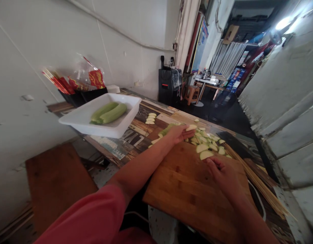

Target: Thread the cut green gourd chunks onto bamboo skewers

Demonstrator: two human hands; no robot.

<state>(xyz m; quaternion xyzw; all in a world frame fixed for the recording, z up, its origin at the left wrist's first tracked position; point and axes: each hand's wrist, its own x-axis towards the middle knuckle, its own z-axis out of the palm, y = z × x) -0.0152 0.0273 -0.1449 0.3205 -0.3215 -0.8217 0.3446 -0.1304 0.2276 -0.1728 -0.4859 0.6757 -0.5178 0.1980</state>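
A wooden cutting board lies in front of me, with a pile of half-round zucchini slices at its far edge. My left hand reaches across to the pile, and a pale zucchini slice sits at its thumb and fingertips. My right hand is closed in a pinch over the board, its fingertips at the edge of another zucchini slice. Whether a thin stick is also in that pinch cannot be made out. Beyond my left forearm lie more overlapping slices, partly hidden.
A white tray at the left holds two whole zucchini. Several slices in a row lie beside it. Bamboo skewers and a dark-bladed cleaver lie on the right. A black speaker stands behind the table.
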